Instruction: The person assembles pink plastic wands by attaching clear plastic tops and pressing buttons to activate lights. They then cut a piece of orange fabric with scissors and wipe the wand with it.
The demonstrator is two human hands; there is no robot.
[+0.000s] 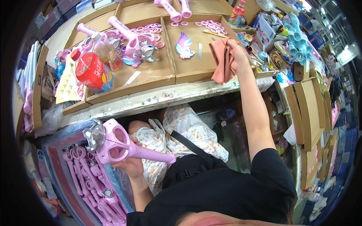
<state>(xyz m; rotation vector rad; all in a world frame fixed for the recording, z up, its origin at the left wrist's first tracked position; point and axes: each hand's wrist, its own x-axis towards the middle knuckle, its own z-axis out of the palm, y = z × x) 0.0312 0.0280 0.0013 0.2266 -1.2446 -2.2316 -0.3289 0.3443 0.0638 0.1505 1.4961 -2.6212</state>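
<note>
Left hand (pixel 131 165) has a pink wand (pixel 151 153), gripped near where head meets handle; fingers curled round it, partly hidden behind it from where I stand. Wand is tilted, silver crown (pixel 94 135) up at the left, handle end toward the right, over the person's lap and the edge of a bin (pixel 117 184). Bin sits at the person's left, blue-edged, with more pink wands (pixel 90 177) piled inside, a few with silver tops.

Right hand (pixel 236 56), arm stretched forward, is closed on a bunched salmon cloth (pixel 223 62), which hangs down over the front edge of a cardboard tray (pixel 190 69). Fingertips partly covered by the folds; can't tell exact finger spacing.

Tray's right compartment: pink rings (pixel 213 26) near the back, a purple-blue wing-shaped piece (pixel 184 46), a thin metal strip (pixel 200 51) just beside it. Left compartment: more wands, rings and a white strip (pixel 132 78); a red-capped bottle (pixel 92 71) stands at its front left corner, a clear bottle (pixel 105 51) right behind. I see teal pieces (pixel 298 41) stacked up at the far right. Flowered cloth (pixel 192 124) covers the lap.
</note>
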